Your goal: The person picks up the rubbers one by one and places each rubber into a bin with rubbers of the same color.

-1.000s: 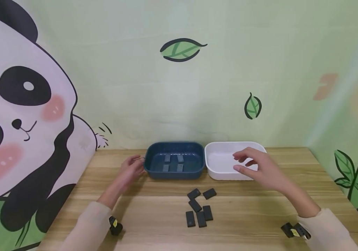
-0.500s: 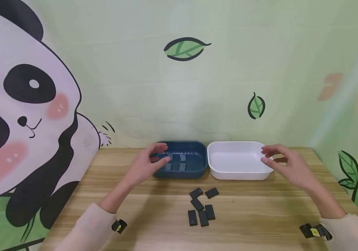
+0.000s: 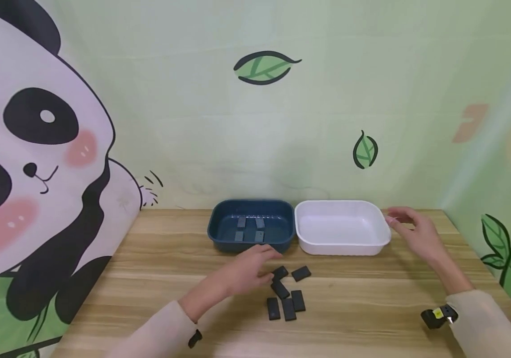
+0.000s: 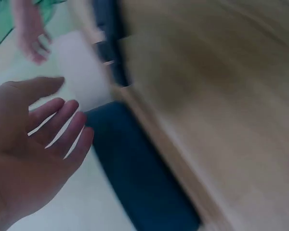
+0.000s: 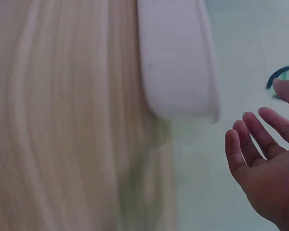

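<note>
My left hand (image 3: 246, 271) reaches over the table in front of the dark blue tray (image 3: 251, 245), its loosely bent fingers at the upper left of several small black rectangular tiles (image 3: 297, 300). It holds nothing, and the left wrist view shows its fingers (image 4: 62, 122) spread. More tiles (image 3: 259, 236) lie inside the blue tray in two rows. At the right end of the white tray (image 3: 340, 248) is my right hand (image 3: 418, 236), fingertips right at the rim. In the right wrist view its fingers (image 5: 253, 139) are apart and relaxed, with nothing in them.
Both trays stand side by side near the back of the wooden table (image 3: 362, 308), close to a green printed wall cloth (image 3: 183, 99) with a panda and leaves. Dark wrist devices (image 3: 436, 315) hang at the sleeves.
My left hand has come from the blue tray's left end forward and right to the tiles. My right hand has moved from over the white tray to its right end. The tiles have not moved.
</note>
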Demonstrator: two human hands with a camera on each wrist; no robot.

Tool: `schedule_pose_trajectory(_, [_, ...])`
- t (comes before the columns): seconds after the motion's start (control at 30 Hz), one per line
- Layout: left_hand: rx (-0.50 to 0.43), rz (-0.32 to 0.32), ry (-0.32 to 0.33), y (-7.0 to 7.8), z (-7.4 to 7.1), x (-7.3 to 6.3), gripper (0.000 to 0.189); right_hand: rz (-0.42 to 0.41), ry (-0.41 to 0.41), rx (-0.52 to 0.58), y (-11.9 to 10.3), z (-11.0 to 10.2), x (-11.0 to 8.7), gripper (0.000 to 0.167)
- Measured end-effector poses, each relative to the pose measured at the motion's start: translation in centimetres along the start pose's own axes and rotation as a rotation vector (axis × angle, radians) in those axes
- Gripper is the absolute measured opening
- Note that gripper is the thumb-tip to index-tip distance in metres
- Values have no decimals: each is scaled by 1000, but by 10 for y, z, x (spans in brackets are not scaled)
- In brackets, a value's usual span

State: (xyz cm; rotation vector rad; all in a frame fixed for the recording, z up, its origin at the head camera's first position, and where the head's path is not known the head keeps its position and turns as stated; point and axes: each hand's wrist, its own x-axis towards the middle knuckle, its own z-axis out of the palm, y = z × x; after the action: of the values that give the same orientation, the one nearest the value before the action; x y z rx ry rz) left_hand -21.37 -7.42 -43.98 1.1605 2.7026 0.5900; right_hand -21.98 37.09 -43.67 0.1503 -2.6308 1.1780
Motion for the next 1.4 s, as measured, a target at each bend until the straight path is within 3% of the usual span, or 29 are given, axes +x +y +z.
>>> schedule_pose_trajectory(0.13, [110, 8, -39, -9, 18, 5, 43, 48, 0, 88, 23, 8, 7, 54])
schedule_pose_trajectory(0.3, [79, 37, -64, -18, 25, 9, 45, 154, -47, 284, 45, 22, 16, 60])
schedule_pose_trajectory(0.47, [60, 79, -104, -25, 28, 15, 49, 266, -75, 450, 47, 31, 21, 62])
schedule_pose_trajectory(0.8, [70, 117, -69, -37, 37, 18, 44, 307, -119, 514, 49, 35, 22, 63])
schedule_pose_trajectory(1.2, [87, 43, -38, -30, 40, 30, 40, 318, -237, 478, 60, 27, 24, 63])
schedule_pose_trajectory(1.4, [57, 20, -25, -30, 39, 27, 39, 354, -270, 483, 60, 30, 27, 65])
